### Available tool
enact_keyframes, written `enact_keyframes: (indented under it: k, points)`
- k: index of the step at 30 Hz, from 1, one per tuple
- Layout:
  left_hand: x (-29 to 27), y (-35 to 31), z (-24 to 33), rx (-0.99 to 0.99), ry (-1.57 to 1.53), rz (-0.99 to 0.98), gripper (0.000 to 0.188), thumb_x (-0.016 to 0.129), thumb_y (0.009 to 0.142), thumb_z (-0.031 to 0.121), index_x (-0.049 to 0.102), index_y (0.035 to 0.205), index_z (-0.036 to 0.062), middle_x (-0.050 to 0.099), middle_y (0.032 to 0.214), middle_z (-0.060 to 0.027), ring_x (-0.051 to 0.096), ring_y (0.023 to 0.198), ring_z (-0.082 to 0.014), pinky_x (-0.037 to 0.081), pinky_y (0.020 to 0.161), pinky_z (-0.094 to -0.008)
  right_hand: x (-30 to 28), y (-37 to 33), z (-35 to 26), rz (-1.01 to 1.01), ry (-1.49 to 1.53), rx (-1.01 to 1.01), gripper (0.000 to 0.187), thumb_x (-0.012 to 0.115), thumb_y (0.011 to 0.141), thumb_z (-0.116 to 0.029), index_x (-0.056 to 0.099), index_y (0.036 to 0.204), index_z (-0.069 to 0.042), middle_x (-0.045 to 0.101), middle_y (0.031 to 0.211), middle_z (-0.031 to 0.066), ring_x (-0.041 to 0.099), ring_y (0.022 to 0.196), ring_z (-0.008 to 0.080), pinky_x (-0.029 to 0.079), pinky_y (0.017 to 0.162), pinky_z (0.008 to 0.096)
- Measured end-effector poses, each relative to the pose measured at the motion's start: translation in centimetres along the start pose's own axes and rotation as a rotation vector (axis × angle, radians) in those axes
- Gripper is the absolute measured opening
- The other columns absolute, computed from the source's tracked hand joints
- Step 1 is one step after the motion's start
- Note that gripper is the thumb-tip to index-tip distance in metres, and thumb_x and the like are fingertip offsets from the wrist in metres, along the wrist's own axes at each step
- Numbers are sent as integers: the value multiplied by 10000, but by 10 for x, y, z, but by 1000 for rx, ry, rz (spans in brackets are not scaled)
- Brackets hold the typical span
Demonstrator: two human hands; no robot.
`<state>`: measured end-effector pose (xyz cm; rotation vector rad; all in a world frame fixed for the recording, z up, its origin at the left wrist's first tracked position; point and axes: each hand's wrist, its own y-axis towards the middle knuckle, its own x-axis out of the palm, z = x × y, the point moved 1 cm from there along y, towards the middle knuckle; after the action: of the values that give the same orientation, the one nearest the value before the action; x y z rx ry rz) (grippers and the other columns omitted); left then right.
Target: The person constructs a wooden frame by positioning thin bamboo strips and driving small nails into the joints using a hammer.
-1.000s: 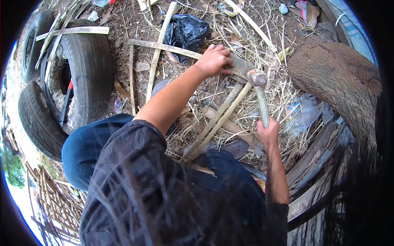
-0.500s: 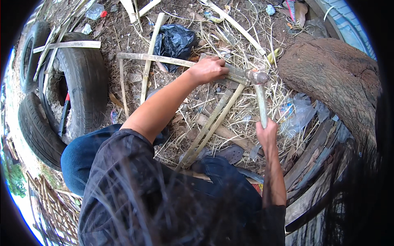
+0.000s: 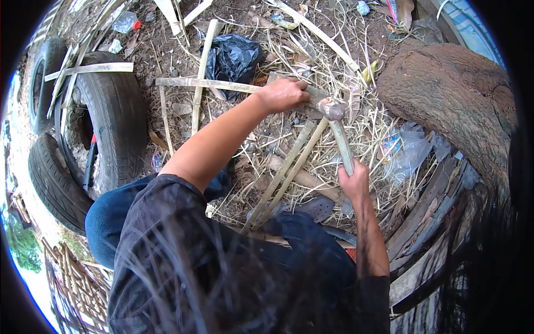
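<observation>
My right hand (image 3: 355, 177) is closed round the pale handle of a hammer (image 3: 341, 143). The hammer's head (image 3: 332, 108) is at the right end of a wooden frame, over the corner where its pieces meet; whether it touches is hard to tell. My left hand (image 3: 283, 94) grips a bamboo strip (image 3: 222, 85) near that same corner, fingers curled over it. From the corner, two slim bamboo strips (image 3: 289, 169) slant down toward my legs. Another strip (image 3: 201, 78) crosses the held one at the left, and a thin one (image 3: 166, 117) runs down from its left end.
Old tyres (image 3: 114, 117) stand at the left, with a red-and-black tool handle (image 3: 90, 158) among them. A black plastic bag (image 3: 233, 58) lies beyond my left arm. A thick log (image 3: 445, 92) is at the right, near clear plastic (image 3: 410, 153). Pale shavings (image 3: 356, 131) litter the ground.
The hammer has shifted left and slightly down, its head now closer to my left hand. My right hand has moved a little left with it. My left hand keeps its grip.
</observation>
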<state>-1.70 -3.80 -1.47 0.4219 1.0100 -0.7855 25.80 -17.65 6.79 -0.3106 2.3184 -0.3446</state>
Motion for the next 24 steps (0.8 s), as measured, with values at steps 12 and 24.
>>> enact_keyframes:
  k: [12,24]
  points:
    - [1,-12,-5,-73,-7,82,118,717,758,200,675,818,107,586,869,-74,639,853,-285,546,713,-418,13,1,-7,-30,-45,-27,169,584,763,-128,611,805,34,591,620,235,635,613,422,499,586,454]
    - [2,-29,-3,-174,-7,134,233,746,752,354,734,852,144,627,914,-22,553,1035,-231,453,888,-413,16,-3,-8,-65,-109,69,184,581,752,-145,605,782,35,578,620,254,623,625,439,494,598,475]
